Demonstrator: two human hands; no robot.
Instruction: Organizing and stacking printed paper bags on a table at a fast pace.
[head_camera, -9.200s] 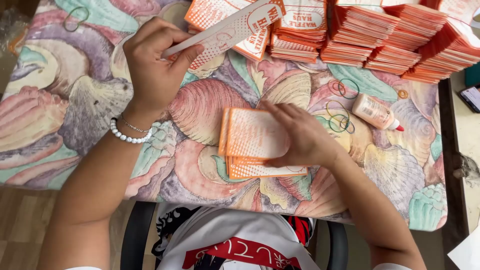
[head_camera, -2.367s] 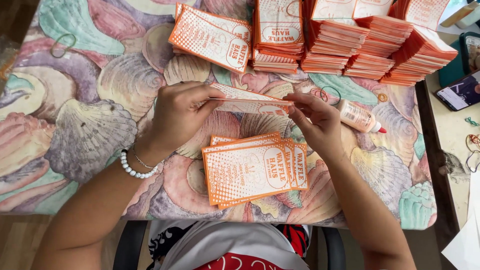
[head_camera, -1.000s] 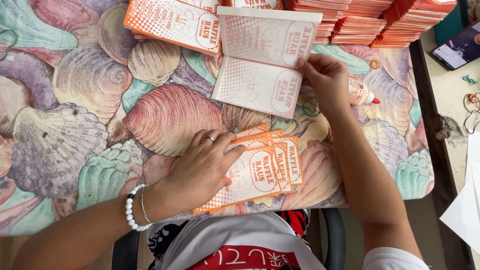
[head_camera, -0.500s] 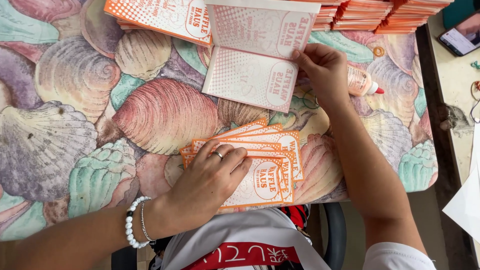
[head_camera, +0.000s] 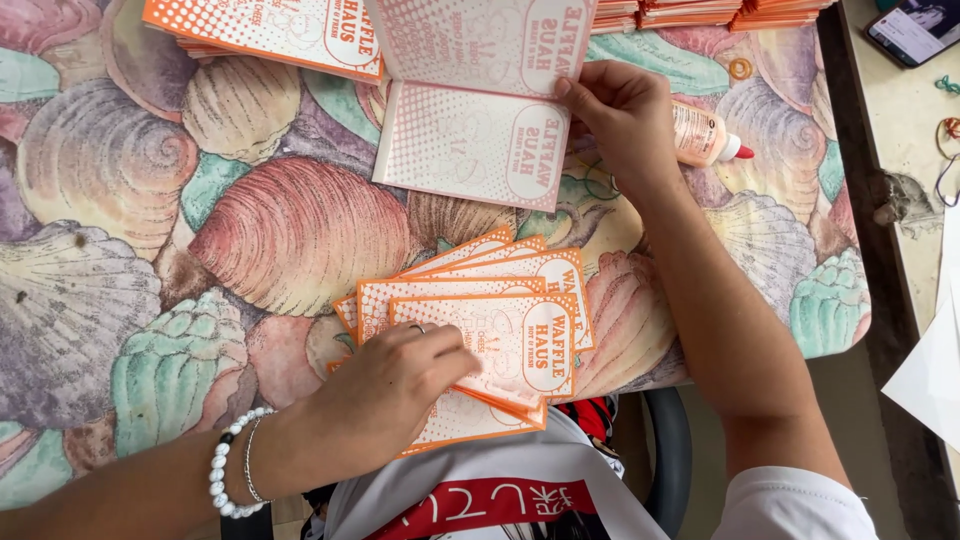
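A person's left hand (head_camera: 395, 395), a white bead bracelet (head_camera: 228, 478) on its wrist, lies flat with fingers spread on a fanned stack of orange-and-white paper bags (head_camera: 480, 330) at the near edge of a tabletop (head_camera: 150, 260) covered in a seashell-print cloth; its grip is wide, pressing rather than clasping. Farther on, the right hand (head_camera: 625, 115) pinches the right edge of an unfolded, paler bag (head_camera: 475, 100) between thumb and fingers. Just beside that hand rests a small glue bottle (head_camera: 705, 135) with a red tip. Along the far edge sit more stacked bags (head_camera: 270, 35); a phone (head_camera: 915, 28) lies at far right.
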